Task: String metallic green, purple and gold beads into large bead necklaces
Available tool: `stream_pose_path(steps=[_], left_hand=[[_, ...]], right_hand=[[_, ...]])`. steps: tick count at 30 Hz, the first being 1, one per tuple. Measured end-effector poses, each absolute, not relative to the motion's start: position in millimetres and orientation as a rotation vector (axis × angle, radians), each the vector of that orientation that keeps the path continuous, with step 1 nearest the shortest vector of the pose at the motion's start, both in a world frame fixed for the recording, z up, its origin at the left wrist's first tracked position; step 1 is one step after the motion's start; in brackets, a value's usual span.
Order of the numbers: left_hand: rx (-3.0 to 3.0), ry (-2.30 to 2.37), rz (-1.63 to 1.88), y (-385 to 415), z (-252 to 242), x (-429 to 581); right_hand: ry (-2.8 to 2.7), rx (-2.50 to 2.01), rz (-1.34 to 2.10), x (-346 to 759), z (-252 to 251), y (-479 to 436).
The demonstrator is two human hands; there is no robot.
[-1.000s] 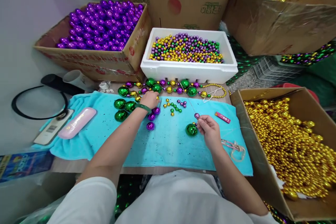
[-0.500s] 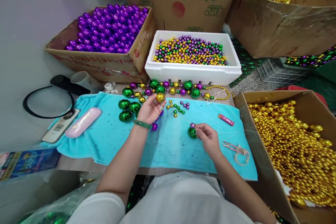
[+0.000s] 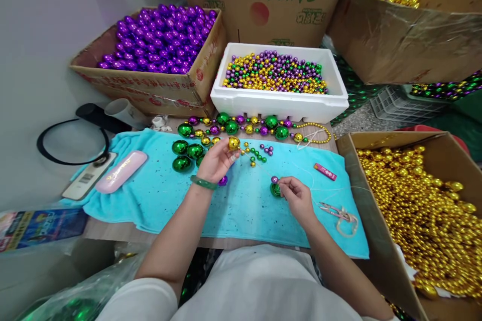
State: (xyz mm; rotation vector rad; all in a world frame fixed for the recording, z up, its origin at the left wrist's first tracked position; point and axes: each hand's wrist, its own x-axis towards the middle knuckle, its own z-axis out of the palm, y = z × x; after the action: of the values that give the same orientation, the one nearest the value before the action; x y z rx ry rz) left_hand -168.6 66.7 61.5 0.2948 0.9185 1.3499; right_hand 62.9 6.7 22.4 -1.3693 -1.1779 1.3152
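My left hand point(image 3: 216, 161), with a green bangle on the wrist, pinches a gold ball point(image 3: 233, 143) at its fingertips above a turquoise towel point(image 3: 241, 200). My right hand point(image 3: 297, 195) is closed on a thin needle or thread; a small purple bead point(image 3: 274, 179) sits at its tip and a large green ball point(image 3: 275, 190) lies just beside the fingers. Three big green balls point(image 3: 186, 154) rest left of my left hand. Small green, gold and purple beads point(image 3: 258, 153) lie scattered between my hands. A purple ball point(image 3: 223, 180) peeks out under my left wrist.
A finished string of mixed balls point(image 3: 256, 128) lies along the towel's far edge. Behind stand a white foam box of small beads point(image 3: 278, 100), a carton of purple balls point(image 3: 158, 40) and, at right, a carton of gold beads point(image 3: 417, 205). Scissors point(image 3: 337, 213), a pink case point(image 3: 120, 171).
My left hand reached into the balls, picked up a gold ball and lifted it toward the right. My right hand drew the threaded purple bead slightly nearer.
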Motion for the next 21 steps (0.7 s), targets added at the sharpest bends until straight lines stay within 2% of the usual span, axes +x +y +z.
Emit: stream_pose_path(steps=[5, 21], left_hand=[[0.489, 0.927, 1.307, 55.9, 59.5, -156.8], [0.528, 0.819, 1.285, 49.9, 56.4, -155.4]], right_hand=[[-1.203, -1.360, 1.305, 62.0, 18.2, 6.5], [-1.215, -1.376, 1.353, 68.7, 17.1, 13.3]])
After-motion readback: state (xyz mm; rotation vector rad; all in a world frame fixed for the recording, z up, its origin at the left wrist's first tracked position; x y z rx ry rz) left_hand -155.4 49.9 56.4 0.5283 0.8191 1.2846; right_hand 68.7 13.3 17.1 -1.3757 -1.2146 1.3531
